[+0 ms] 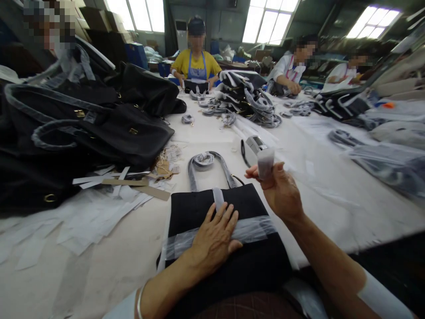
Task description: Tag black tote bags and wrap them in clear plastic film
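A black handbag lies flat at the table's near edge, with a band of clear plastic wrap across it. Its handle, wrapped in film, points away from me. On the bag's front my left hand rests flat, fingers stretched out, just below a whitish strip at the bag's top edge. Raised to the right of the bag, my right hand pinches a small translucent whitish piece, slightly blurred. Right behind that piece stands a white and grey tape dispenser, partly hidden by it.
Black bags are heaped at the left, beside loose white paper sheets and string tags. More bags are stacked across the table. A person in a yellow shirt faces me; other people work at the far right.
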### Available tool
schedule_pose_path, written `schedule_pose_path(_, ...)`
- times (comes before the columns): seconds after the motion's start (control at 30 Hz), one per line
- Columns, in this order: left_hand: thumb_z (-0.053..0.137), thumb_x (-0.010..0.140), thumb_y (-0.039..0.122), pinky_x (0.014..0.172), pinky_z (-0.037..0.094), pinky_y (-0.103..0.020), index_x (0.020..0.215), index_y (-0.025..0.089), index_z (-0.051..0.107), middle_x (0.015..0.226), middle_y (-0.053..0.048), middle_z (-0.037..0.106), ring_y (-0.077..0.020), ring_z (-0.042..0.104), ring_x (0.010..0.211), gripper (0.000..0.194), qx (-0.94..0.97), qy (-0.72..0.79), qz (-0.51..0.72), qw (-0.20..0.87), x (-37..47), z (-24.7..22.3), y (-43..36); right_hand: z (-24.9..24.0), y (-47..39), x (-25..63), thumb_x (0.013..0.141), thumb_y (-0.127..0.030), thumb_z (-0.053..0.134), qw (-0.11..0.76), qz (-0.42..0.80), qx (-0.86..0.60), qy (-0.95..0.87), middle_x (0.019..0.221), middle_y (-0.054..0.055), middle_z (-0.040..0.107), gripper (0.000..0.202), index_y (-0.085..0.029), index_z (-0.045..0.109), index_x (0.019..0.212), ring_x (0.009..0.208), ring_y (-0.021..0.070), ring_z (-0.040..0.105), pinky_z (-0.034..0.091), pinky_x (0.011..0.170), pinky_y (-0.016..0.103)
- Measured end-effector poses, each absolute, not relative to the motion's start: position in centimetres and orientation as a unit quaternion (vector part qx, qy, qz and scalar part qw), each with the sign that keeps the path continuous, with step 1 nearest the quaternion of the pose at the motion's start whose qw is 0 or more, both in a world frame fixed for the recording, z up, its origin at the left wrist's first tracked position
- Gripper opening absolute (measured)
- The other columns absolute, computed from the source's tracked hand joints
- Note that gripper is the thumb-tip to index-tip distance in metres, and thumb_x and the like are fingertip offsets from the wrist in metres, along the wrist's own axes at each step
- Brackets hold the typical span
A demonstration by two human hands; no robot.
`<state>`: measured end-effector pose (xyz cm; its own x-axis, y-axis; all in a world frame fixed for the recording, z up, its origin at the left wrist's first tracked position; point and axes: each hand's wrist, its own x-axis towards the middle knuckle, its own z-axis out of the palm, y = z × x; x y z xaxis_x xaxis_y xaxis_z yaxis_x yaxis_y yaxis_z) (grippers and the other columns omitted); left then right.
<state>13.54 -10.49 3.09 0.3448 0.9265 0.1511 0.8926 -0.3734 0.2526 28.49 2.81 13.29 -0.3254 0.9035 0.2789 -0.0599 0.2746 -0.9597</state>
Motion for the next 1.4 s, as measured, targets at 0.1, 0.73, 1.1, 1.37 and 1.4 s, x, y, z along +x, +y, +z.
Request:
schedule_pose_path(0.1,0.038,0.093,0.057,0.117,0.021,-0.050,0.144,0.017,0.036,0.153,-0.011,0.034,-0.0278,0.025,0.143,0.066,0.809,0.550,0.138,0.157,12.9,5.3,-10.4,13.4,2.1,28.8,0.090,-0.070,0.030,0.443,0.673,-0.264,-0.530,0.069,0.007,0.066,0.069,-0.019,0.062,0.056,0.068,0.0199,0.064,0.053,0.078,0.038)
schedule_pose_path(0.73,0.058,0.078,0.034,0.052,0.040,-0.021,0.077,0.015,0.061,0.063,0.002,0.057,-0.0096,0.052,0.054,0.019,0.521,0.541,0.424,0.507,13.4,8.6,1.1,8.6,2.3,31.3,0.083,-0.042,0.066,0.319,0.689,-0.298,-0.578,0.079,0.005,0.068,0.026,-0.017,0.067,0.078,0.074,0.0162,0.065,0.054,0.078,0.036)
schedule_pose_path(1.1,0.065,0.070,0.025,0.051,0.044,-0.019,0.081,0.015,0.056,0.065,0.001,0.063,-0.0090,0.057,0.053,0.018,0.420,0.502,0.501,0.566,12.6,6.8,1.9,9.9,5.8,29.1,0.072,-0.031,0.077,0.283,0.710,-0.404,-0.503,0.087,0.002,0.065,0.029,-0.017,0.064,0.093,0.077,0.0132,0.063,0.056,0.056,0.021)
schedule_pose_path(1.37,0.072,0.069,0.032,0.057,0.046,-0.021,0.089,0.014,0.057,0.071,0.000,0.063,-0.0104,0.059,0.061,0.031,0.400,0.457,0.542,0.582,12.0,6.3,1.9,10.2,6.4,29.2,0.075,-0.029,0.072,0.204,0.695,-0.399,-0.562,0.080,0.005,0.069,0.022,-0.014,0.064,0.089,0.055,0.0095,0.060,0.046,0.036,0.016)
schedule_pose_path(1.4,0.073,0.069,0.033,0.058,0.046,-0.021,0.089,0.014,0.057,0.072,0.000,0.063,-0.0108,0.059,0.063,0.032,0.404,0.460,0.545,0.573,11.9,6.3,1.9,10.2,6.5,29.4,0.075,-0.028,0.071,0.200,0.690,-0.405,-0.565,0.076,0.005,0.069,0.021,-0.013,0.064,0.087,0.050,0.0084,0.058,0.043,0.033,0.015)
